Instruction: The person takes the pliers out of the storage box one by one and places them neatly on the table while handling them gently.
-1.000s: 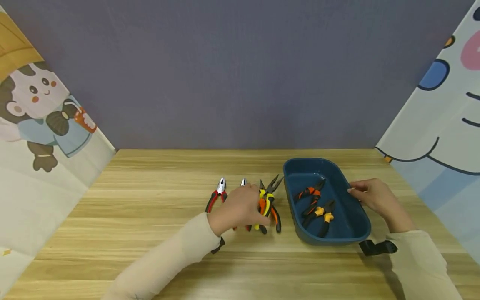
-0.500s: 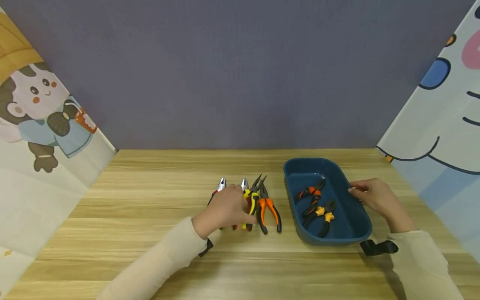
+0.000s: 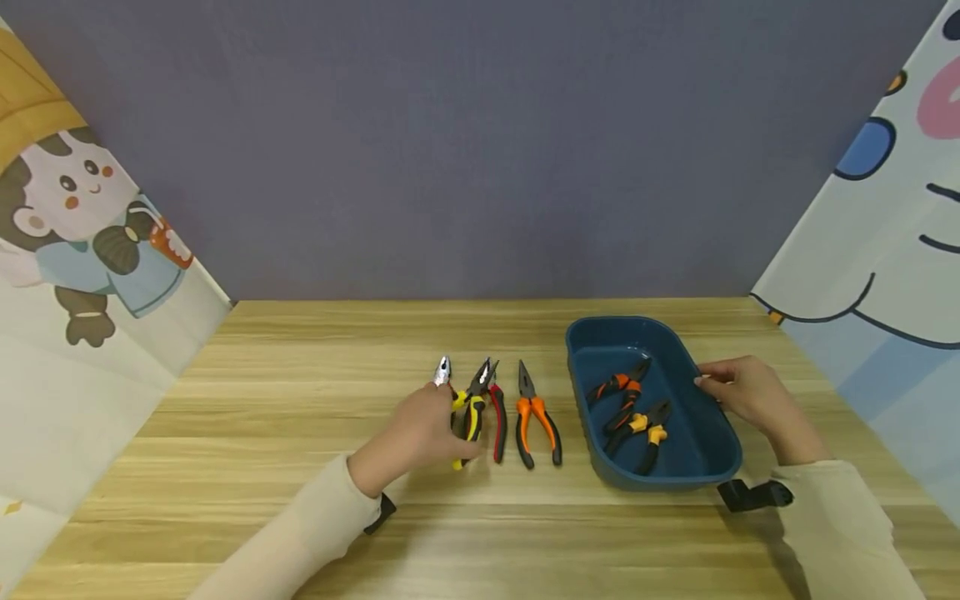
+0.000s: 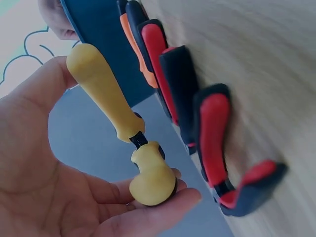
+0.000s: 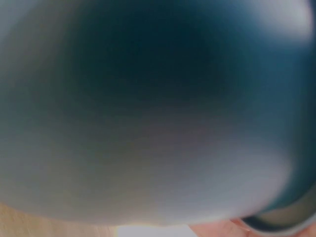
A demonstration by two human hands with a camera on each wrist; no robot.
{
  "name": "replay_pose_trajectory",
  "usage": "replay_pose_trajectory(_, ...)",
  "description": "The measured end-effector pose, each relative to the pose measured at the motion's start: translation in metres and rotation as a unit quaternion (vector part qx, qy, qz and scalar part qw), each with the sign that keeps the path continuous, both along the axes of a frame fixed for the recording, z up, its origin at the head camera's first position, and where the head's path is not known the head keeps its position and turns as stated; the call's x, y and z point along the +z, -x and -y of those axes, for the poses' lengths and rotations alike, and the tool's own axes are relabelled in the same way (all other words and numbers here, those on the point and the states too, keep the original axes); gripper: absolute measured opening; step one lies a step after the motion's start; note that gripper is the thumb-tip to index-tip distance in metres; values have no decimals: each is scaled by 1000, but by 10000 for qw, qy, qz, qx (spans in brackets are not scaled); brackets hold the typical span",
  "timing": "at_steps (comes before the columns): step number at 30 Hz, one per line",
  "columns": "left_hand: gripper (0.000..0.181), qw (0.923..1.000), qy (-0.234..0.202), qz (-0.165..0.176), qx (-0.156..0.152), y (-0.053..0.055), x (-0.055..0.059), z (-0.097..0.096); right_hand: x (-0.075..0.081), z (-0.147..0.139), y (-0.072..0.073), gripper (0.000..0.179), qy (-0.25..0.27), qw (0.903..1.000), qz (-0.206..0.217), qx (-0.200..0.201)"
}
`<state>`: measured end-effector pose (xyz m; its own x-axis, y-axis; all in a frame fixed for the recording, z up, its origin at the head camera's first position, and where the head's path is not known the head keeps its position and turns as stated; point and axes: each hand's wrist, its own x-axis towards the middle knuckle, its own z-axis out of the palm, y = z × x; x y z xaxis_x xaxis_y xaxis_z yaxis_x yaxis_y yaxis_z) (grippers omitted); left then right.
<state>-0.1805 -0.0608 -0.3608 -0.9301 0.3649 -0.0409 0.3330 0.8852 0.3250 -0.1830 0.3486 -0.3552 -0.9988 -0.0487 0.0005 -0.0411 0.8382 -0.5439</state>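
Observation:
Yellow-and-black long-nose pliers (image 3: 474, 415) are in my left hand (image 3: 408, 433), pinched by the handles between thumb and fingers. In the left wrist view the yellow handles (image 4: 101, 89) are held off the table, beside red-and-black pliers (image 4: 213, 133). From the head, the hand partly covers silver-headed pliers (image 3: 442, 371); a red-and-black handle (image 3: 499, 429) shows behind the held pair. Orange-and-black long-nose pliers (image 3: 527, 408) lie to the right. My right hand (image 3: 753, 404) grips the right rim of a blue bin (image 3: 637, 482), whose blurred wall fills most of the right wrist view.
Inside the bin lie orange-and-black pliers (image 3: 628, 392) and yellow-orange-and-black pliers (image 3: 645, 433). The wooden table (image 3: 300, 358) meets a grey wall panel (image 3: 480, 167) at the back. Printed cloths (image 3: 82, 333) hang at both sides.
My left hand has carried the yellow pliers leftward from over the orange pliers, past the red-and-black ones. The orange pliers are now uncovered. My right hand stays at the bin's rim.

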Motion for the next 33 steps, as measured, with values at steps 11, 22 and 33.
replay_pose_trajectory(11,67,9992,35,112,384,-1,4,25,0,-1,1,37,31,10000,91,-15)
replay_pose_trajectory(22,58,9990,68,41,440,-6,3,43,0,-4,0,38,-40,10000,31,8)
replay_pose_trajectory(33,84,9960,220,263,819,-8,4,60,0,-1,1,40,-24,9998,174,-36)
